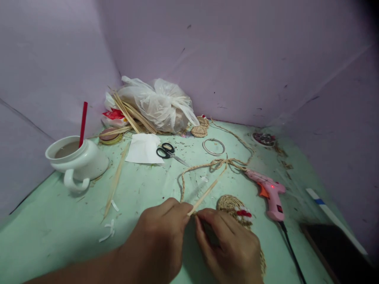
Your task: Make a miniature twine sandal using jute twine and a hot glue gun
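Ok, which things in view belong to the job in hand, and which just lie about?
Probably the job's:
pale strip, in the left hand
braided cord
coiled woven piece, partly behind the right hand
glue gun, light lit
scissors

Apparently lying about:
white mug
plastic bag
dark slab

Two hands (161, 228) (232, 240) there were, yes, two, plus one glue gun (270, 188), one pair of scissors (170, 154), one mug (93, 161), one red stick (83, 125)!

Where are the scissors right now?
In the head view, the scissors lie left of centre, beyond the left hand, beside the white paper, left of the metal ring.
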Tool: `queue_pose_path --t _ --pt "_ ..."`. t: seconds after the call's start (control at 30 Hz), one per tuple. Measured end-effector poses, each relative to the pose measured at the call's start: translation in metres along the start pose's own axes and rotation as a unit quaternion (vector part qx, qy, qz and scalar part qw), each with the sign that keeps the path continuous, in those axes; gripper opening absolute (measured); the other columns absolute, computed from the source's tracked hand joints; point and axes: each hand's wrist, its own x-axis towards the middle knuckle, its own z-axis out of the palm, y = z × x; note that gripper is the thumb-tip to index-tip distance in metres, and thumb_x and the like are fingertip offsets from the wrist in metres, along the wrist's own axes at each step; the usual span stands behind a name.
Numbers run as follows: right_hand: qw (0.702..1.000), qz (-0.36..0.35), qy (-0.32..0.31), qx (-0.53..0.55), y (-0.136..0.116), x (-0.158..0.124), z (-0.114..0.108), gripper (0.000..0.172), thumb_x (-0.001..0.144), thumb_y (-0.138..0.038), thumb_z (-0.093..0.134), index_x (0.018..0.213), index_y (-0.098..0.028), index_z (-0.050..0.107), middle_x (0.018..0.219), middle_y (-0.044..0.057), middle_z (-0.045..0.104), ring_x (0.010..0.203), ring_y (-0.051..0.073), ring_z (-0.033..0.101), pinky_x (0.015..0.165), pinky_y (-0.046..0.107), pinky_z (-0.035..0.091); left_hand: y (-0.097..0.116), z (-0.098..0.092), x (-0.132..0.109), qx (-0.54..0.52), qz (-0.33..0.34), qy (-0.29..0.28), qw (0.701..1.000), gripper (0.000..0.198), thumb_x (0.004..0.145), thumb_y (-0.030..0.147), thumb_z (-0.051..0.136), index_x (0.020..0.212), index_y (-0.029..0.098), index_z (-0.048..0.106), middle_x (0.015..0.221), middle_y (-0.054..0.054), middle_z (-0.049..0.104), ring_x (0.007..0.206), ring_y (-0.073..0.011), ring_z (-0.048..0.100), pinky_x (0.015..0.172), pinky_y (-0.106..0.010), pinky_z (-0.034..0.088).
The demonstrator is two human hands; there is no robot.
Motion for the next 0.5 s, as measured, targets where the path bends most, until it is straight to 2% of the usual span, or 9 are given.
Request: queue_pose_path --t 0.17,0.3,0.4,0.5 --pt "1.0 -0.001 0.005 0.002 0.0 -0.002 0.0 0.009 0.082 -0.014 0.054 0.082 -0.019 0.062 0.069 -0.001 0.07 0.059 0.011 0.065 0.056 0.019 0.044 -0.004 0.008 0.002 -0.09 -0.035 0.015 0.995 0.023 0.087 0.013 0.039 0.075 0.019 0.058 0.068 -0.002 0.061 0.063 -0.0133 0.058 0.059 -0.023 0.046" --pt "1.0 -0.004 -0.001 0.009 0.001 -0.003 0.0 0.009 0.081 -0.014 0.055 0.084 -0.018 0.062 0.071 -0.001 0.07 0.061 0.011 0.065 0.057 0.019 0.045 -0.006 0.017 0.002 -0.133 -0.041 0.016 0.99 0.024 0.085 0.013 0.04 0.09 0.017 0.063 0.074 -0.003 0.065 0.068 -0.0142 0.06 0.063 -0.024 0.048" --pt "1.0 -0.004 0.001 0.008 0.001 -0.002 0.0 0.008 0.081 -0.014 0.055 0.082 -0.019 0.062 0.071 -0.001 0.07 0.06 0.011 0.065 0.056 0.019 0.044 -0.008 0.02 0.002 -0.19 -0.101 -0.002 0.977 0.031 0.082 0.014 0.042 0.108 0.016 0.059 0.067 0.001 0.062 0.058 -0.0122 0.058 0.057 -0.023 0.046" --pt "1.0 0.001 0.005 0.007 0.001 -0.001 0.0 0.01 0.082 -0.014 0.054 0.081 -0.019 0.062 0.069 -0.001 0.07 0.058 0.011 0.064 0.055 0.02 0.043 -0.01 0.019 0.004 -0.227 -0.144 -0.026 0.963 0.03 0.079 0.013 0.044 0.103 0.017 0.062 0.06 0.004 0.058 0.051 -0.0104 0.052 0.051 -0.021 0.043"
